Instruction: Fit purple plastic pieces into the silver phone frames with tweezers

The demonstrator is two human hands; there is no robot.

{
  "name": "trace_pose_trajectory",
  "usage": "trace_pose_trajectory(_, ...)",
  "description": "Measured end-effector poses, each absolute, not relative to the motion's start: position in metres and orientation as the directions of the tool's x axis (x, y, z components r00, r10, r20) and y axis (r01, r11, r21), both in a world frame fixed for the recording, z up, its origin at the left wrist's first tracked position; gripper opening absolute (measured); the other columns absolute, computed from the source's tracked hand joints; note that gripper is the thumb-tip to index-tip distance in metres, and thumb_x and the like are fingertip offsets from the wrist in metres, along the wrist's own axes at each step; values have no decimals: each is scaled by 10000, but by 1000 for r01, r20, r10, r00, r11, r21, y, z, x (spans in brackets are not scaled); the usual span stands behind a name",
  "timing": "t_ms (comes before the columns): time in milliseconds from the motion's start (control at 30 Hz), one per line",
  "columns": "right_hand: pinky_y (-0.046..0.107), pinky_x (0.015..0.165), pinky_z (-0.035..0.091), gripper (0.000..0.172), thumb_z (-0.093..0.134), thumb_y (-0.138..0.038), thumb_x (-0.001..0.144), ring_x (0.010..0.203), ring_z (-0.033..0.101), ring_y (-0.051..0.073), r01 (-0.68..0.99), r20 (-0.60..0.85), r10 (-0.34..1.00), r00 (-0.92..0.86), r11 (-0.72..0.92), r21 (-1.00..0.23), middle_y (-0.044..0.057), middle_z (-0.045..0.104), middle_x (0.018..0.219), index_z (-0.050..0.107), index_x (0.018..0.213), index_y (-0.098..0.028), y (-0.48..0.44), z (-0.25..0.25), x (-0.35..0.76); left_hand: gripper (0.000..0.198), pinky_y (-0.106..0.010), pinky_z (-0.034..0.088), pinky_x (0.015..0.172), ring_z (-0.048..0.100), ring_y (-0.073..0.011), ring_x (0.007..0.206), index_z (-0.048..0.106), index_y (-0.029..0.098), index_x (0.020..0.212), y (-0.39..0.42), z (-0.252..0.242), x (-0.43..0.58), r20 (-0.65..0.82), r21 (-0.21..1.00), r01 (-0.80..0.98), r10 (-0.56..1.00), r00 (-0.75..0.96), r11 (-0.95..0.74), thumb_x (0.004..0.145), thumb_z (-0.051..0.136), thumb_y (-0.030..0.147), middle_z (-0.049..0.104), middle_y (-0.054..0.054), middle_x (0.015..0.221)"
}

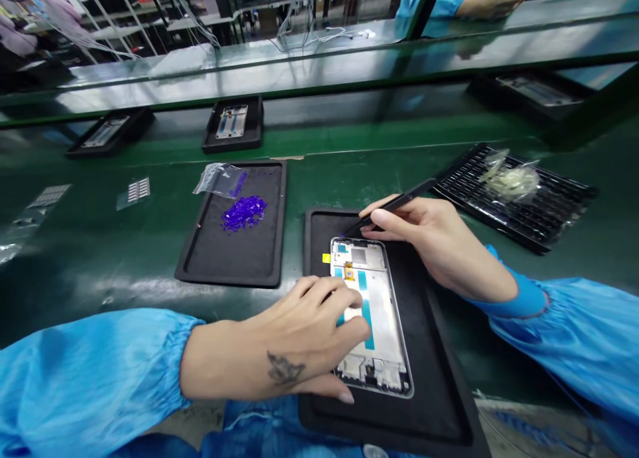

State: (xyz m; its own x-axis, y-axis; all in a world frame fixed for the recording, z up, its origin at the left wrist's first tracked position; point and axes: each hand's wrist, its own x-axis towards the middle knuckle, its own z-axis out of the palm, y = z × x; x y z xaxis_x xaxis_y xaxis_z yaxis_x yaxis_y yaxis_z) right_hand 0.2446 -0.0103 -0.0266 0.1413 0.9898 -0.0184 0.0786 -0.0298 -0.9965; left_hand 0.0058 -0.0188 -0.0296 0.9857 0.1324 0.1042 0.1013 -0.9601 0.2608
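A silver phone frame (384, 305) with blue strips lies in a black foam tray (439, 378) in front of me. My left hand (304, 331) reaches over its left side with bent fingers, holding it; the fingertips' exact contact is hidden. My right hand (424, 228) grips black tweezers (399, 204), which slant down to the left just above the frame's top edge. A tiny purple piece (343, 235) shows at the tweezer tip. A yellow tab (326, 258) sticks out from the frame's upper left edge.
Left of the frame, another black tray (224, 258) bears a heap of small purple pieces (243, 213) and a clear plastic bag (219, 180). A black ribbed tray (519, 222) with crumpled plastic (512, 178) stands at right. More trayed frames (232, 122) line the back; a co-worker's hands (496, 0) appear beyond.
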Motion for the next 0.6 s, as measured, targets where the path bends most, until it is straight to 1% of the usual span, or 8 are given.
trace_pose_trajectory(67, 353, 813, 638, 274, 859, -460, 722, 786, 729, 178, 69, -22, 990, 142, -33, -997, 31, 767, 868, 790, 835, -220, -9, -27, 245, 680, -523, 488, 1021, 512, -411, 1286, 573, 100, 1175, -21, -38, 7, 163, 196, 94, 127, 979, -976, 799, 717, 648, 542, -234, 1352)
trace_pose_trajectory(133, 365, 816, 638, 281, 862, -463, 718, 778, 729, 181, 58, -25, 990, 137, -33, -998, 31, 763, 858, 786, 834, -218, -7, -28, 247, 685, -545, 469, 1067, 545, -427, 1270, 581, 58, 1213, -21, -41, 7, 210, 96, 49, 68, 975, -994, 859, 651, 639, 561, -274, 1349)
trace_pose_trajectory(200, 367, 811, 641, 290, 862, -465, 717, 772, 728, 180, 50, -20, 992, 126, -26, -998, 29, 757, 849, 782, 839, -214, -6, -28, 248, 625, -516, 479, 1078, 595, -412, 1233, 593, 37, 1239, -18, -37, 5, 257, -25, -15, -21, 966, -1000, 945, 549, 586, 599, -293, 1318)
trace_pose_trajectory(267, 345, 783, 645, 297, 858, -465, 723, 778, 726, 177, 57, -1, 993, 120, -8, -998, 26, 751, 843, 778, 849, -208, -5, -28, 249, 541, -469, 521, 1041, 646, -376, 1178, 622, 48, 1212, -13, -29, 3, 328, -118, -72, -108, 938, -990, 998, 474, 523, 659, -273, 1241)
trace_pose_trajectory(333, 322, 755, 646, 292, 842, -462, 745, 791, 726, 178, 83, 20, 994, 111, 11, -997, 25, 746, 846, 772, 863, -205, -6, -27, 251, 493, -433, 566, 984, 691, -333, 1096, 644, 50, 1136, -6, -21, 3, 430, -148, -98, -154, 890, -984, 1029, 424, 478, 711, -235, 1125)
trace_pose_trajectory(433, 305, 750, 639, 268, 810, -455, 787, 802, 725, 180, 161, 60, 995, 79, 47, -986, 21, 743, 875, 758, 877, -208, -7, -25, 251, 499, -410, 602, 922, 721, -296, 1003, 640, 33, 1056, 2, -13, 6, 546, -135, -98, -157, 823, -986, 1059, 353, 441, 735, -193, 1013)
trace_pose_trajectory(600, 299, 743, 614, 248, 738, -455, 858, 799, 719, 190, 332, 97, 995, 16, 86, -939, 15, 731, 871, 733, 907, -212, -11, -22, 254, 495, -384, 624, 863, 739, -263, 891, 658, 51, 982, 4, -12, 13, 591, -202, -89, -194, 783, -975, 1064, 361, 438, 745, -160, 942)
